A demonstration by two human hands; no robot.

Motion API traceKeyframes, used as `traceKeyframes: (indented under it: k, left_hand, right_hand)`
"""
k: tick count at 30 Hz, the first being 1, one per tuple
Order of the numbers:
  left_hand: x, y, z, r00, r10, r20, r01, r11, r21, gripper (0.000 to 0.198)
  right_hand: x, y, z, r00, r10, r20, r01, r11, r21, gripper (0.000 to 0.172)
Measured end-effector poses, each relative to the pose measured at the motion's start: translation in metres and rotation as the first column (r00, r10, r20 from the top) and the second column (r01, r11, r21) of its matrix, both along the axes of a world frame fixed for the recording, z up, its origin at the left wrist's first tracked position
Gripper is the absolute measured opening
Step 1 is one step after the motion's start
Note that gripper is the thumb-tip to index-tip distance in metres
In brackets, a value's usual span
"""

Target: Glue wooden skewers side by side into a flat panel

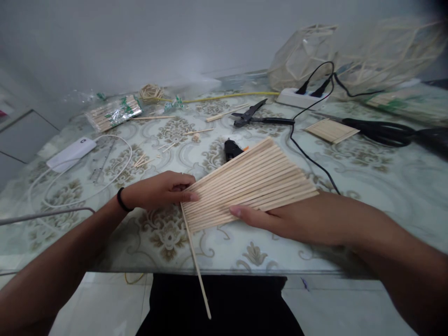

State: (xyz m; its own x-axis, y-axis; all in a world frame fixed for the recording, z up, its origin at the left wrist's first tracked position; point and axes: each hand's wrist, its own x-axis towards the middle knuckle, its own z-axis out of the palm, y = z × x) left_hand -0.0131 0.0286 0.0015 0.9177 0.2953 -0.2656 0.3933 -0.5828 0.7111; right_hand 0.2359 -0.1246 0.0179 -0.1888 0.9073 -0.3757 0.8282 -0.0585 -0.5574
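Note:
A panel of pale wooden sticks (pixel 245 182), laid side by side, is tilted above the patterned tabletop. My left hand (pixel 171 189) grips its left end, thumb on top and fingers underneath. My right hand (pixel 280 219) supports the lower right side, thumb on the upper face and the other fingers hidden below. One long stick (pixel 196 263) lies across the panel's left end and sticks out past the table's front edge. Just behind the panel, partly covered by it, is a black glue gun (pixel 233 149).
Black-handled cutting pliers (pixel 250 114), scissors (pixel 378 130) and a small stick square (pixel 332 130) lie behind and right. A white power strip (pixel 297 97) with cables stands at the back. Bagged sticks (pixel 114 113) and a white power bank (pixel 72 153) are on the left.

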Motion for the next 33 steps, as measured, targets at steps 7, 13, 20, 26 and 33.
traceKeyframes:
  k: [7, 13, 20, 26, 33]
  left_hand:
    - [0.000, 0.002, -0.001, 1.000, -0.015, -0.017, 0.016, 1.000, 0.014, 0.044]
    - [0.000, 0.003, -0.001, 0.998, -0.052, -0.026, 0.053, 0.998, 0.033, 0.043]
    - [-0.001, 0.002, -0.001, 0.999, -0.026, -0.025, 0.026, 1.000, 0.004, 0.042]
    - [-0.004, 0.004, 0.003, 0.994, -0.103, -0.032, 0.104, 0.994, 0.036, 0.034]
    - [-0.005, 0.004, 0.002, 0.994, -0.102, -0.031, 0.103, 0.995, 0.019, 0.032]
  right_hand:
    - [0.001, 0.000, -0.001, 0.999, -0.022, 0.038, 0.023, 1.000, -0.017, 0.073]
    - [-0.002, 0.000, 0.001, 1.000, -0.005, -0.006, 0.005, 1.000, 0.013, 0.071]
    - [0.000, 0.000, 0.000, 1.000, -0.008, 0.002, 0.008, 1.000, 0.003, 0.071]
    - [0.002, -0.001, -0.002, 1.000, -0.003, -0.031, 0.003, 1.000, 0.001, 0.070]
    - [0.006, 0.001, -0.009, 0.992, -0.020, -0.128, 0.018, 1.000, -0.014, 0.070]
